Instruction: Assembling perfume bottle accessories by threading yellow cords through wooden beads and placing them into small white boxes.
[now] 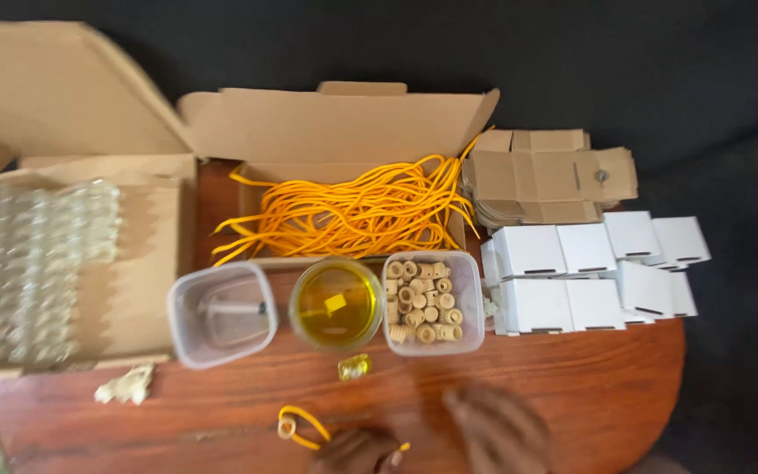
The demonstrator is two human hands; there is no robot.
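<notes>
My left hand [357, 452] is at the bottom edge of the wooden table [572, 386], closed on a yellow cord [307, 425] that loops out to its left. A small cork ring [287, 428] sits on that loop. My right hand [497, 430] is blurred, with fingers spread and nothing in it, just right of the left hand. A small glass bottle of yellow liquid [353, 366] lies on the table above the hands. Behind it stand a round bowl of yellow oil [337, 303], a clear tub of wooden corks [423, 301] and a clear tub holding a dropper [221, 313].
An open cardboard box of yellow cords [353, 211] is at the back centre. A box of small glass bottles [41, 263] is on the left. Flat brown card blanks [537, 175] and folded white boxes [589, 268] lie on the right. A crumpled tissue [125, 384] is at front left.
</notes>
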